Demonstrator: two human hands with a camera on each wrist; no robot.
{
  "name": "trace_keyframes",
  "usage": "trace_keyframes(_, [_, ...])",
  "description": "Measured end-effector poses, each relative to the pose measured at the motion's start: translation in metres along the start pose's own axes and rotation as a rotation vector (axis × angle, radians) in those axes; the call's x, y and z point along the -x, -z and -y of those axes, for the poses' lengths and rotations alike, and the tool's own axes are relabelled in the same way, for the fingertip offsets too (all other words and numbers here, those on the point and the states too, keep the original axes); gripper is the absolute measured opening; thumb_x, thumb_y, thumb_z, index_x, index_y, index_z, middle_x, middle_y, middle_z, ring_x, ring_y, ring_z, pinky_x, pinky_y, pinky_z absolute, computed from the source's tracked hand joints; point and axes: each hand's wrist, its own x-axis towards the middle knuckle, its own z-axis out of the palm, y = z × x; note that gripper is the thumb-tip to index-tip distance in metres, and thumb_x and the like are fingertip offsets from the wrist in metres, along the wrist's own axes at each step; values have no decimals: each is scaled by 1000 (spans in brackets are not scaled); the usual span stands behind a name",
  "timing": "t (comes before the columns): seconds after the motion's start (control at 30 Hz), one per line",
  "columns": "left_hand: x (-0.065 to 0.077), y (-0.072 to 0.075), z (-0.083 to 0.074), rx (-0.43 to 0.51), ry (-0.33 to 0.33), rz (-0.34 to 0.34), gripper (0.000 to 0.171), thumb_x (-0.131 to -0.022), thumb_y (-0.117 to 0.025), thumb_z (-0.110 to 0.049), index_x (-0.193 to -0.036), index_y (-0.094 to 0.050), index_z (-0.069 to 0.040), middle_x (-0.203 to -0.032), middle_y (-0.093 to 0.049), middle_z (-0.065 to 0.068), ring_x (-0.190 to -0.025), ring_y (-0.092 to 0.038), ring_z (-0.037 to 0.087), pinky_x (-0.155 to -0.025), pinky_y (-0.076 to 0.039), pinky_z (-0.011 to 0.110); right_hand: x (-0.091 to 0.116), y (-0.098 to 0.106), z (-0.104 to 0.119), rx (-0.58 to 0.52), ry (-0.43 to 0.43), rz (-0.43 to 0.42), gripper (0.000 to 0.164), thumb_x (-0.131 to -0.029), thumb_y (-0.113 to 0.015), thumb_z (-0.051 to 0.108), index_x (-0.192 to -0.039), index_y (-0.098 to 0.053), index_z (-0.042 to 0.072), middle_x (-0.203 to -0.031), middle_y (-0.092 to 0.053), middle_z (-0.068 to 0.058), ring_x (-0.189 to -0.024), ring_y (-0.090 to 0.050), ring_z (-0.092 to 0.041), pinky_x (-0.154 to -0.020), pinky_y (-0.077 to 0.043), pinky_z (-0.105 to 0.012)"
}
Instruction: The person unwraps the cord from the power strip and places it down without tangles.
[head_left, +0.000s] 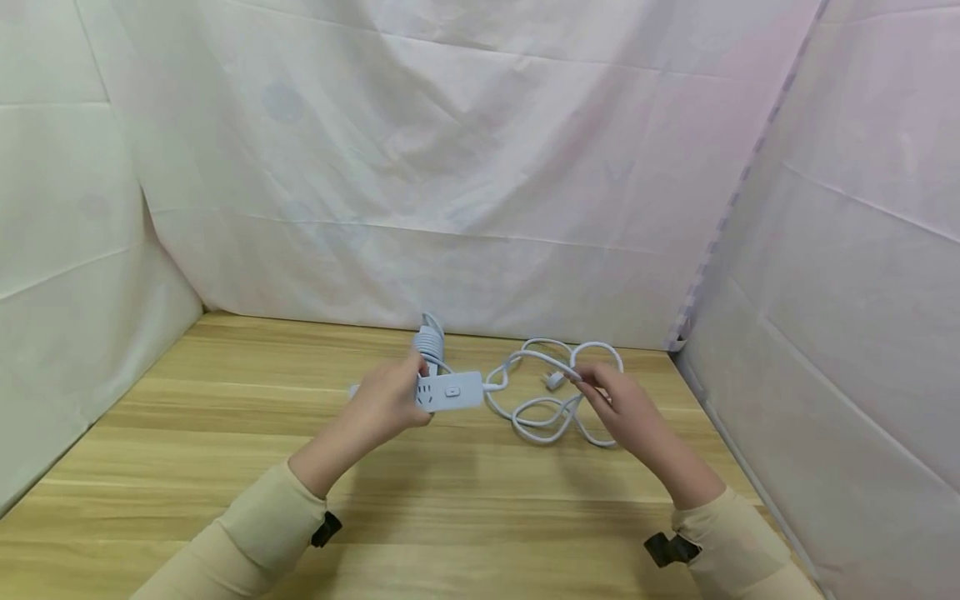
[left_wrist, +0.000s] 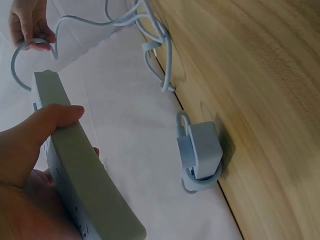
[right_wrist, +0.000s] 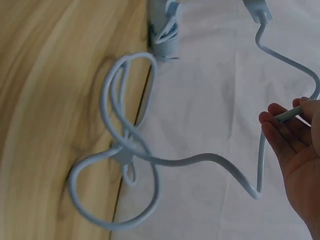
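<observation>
My left hand (head_left: 386, 392) grips a white power strip (head_left: 461, 390), thumb along one edge, and holds it above the table. In the left wrist view the strip (left_wrist: 90, 165) is seen from its narrow side. The strip's white cord (head_left: 536, 423) runs right in loose loops. My right hand (head_left: 615, 400) pinches that cord between thumb and fingers, raised off the table; the right wrist view shows the pinched cord (right_wrist: 290, 114). The cord's plug (head_left: 553, 381) lies among the loops, left of my right hand.
Behind the power strip stands a white charger (left_wrist: 204, 150) with its cable (head_left: 429, 343) wound in a coil. A wooden table (head_left: 225, 467) lies beneath. White cloth (head_left: 420, 167) hangs at the back and on both sides.
</observation>
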Motion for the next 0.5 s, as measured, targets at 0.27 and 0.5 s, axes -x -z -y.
trace_keyframes(0.27, [0, -14, 4, -19, -41, 110, 49, -66, -90, -16, -100, -56, -5, -79, -59, 2, -65, -53, 15, -59, -45, 33, 14, -5, -21, 64, -16, 73, 12, -93, -64, 2, -104, -65, 6, -95, -68, -1, -90, -66, -20, -79, -52, -43])
trace_keyframes(0.5, [-3, -32, 9, -50, -32, 172, 49, -68, -90, -21, -104, -61, -3, -85, -64, 5, -73, -57, 19, -76, -47, 42, 21, -15, -42, 74, -26, 172, 12, -90, -66, 0, -102, -65, 5, -103, -67, -8, -98, -65, -27, -84, -52, -41])
